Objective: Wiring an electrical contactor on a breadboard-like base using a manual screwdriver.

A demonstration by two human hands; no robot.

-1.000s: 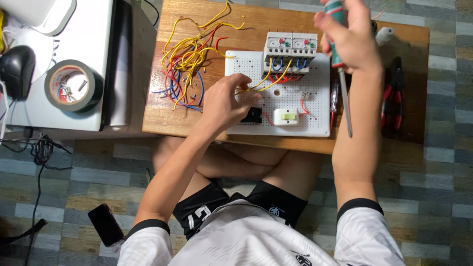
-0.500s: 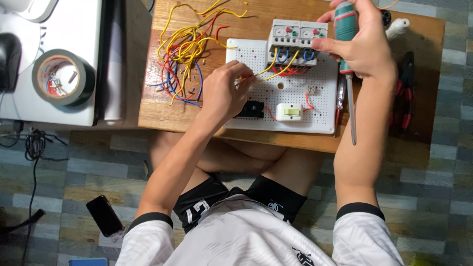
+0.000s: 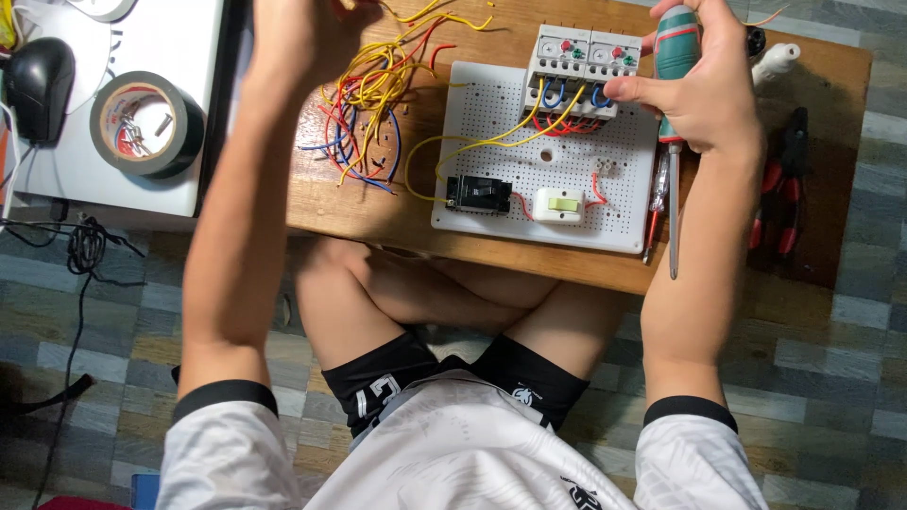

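My right hand (image 3: 709, 94) is shut on a screwdriver (image 3: 674, 217) with a green and red handle, its shaft pointing down along the right edge of a white perforated board (image 3: 548, 165). My right thumb touches the grey contactor blocks (image 3: 581, 57) at the board's top. Yellow, red and blue wires run from them to a black breaker (image 3: 477, 194) and a white switch (image 3: 559, 205). My left hand (image 3: 298, 38) is raised at the top edge, by a loose pile of coloured wires (image 3: 373, 104). Its fingers are blurred and partly cut off.
The board lies on a small wooden table (image 3: 378, 212) over my crossed legs. Red-handled pliers (image 3: 779, 189) lie at the table's right, and a thin red-handled tool (image 3: 654, 217) lies beside the board. To the left a white surface holds a black tape roll (image 3: 146, 123) and a black mouse (image 3: 38, 76). Cables (image 3: 85, 246) trail on the floor.
My left hand has left the board and gone up and left to the wire pile. My right hand still holds the screwdriver by the contactors.
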